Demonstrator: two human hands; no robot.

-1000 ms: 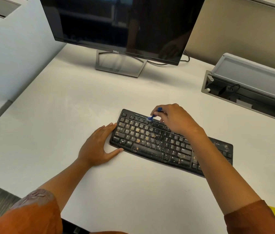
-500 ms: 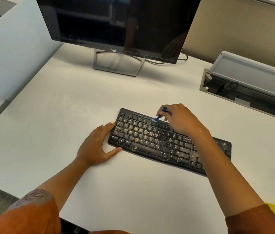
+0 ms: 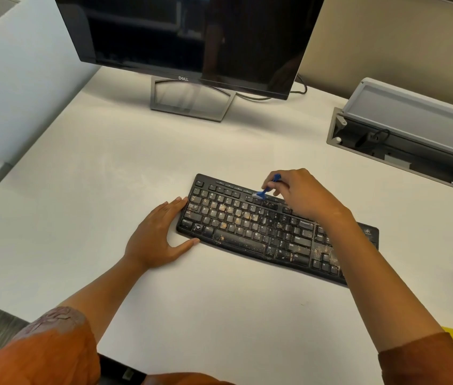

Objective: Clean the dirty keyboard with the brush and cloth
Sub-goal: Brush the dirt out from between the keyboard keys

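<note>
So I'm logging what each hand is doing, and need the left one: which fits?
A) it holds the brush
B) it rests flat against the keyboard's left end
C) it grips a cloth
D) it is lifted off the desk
B: the left hand lies open on the desk against the keyboard's left end, while the right hand pinches the blue brush.

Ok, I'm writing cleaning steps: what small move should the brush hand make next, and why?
Probably sweep the blue brush down onto the letter rows: the right hand holds it at the keyboard's top rows, crumbs sit lower, and the left hand braces the end.
</note>
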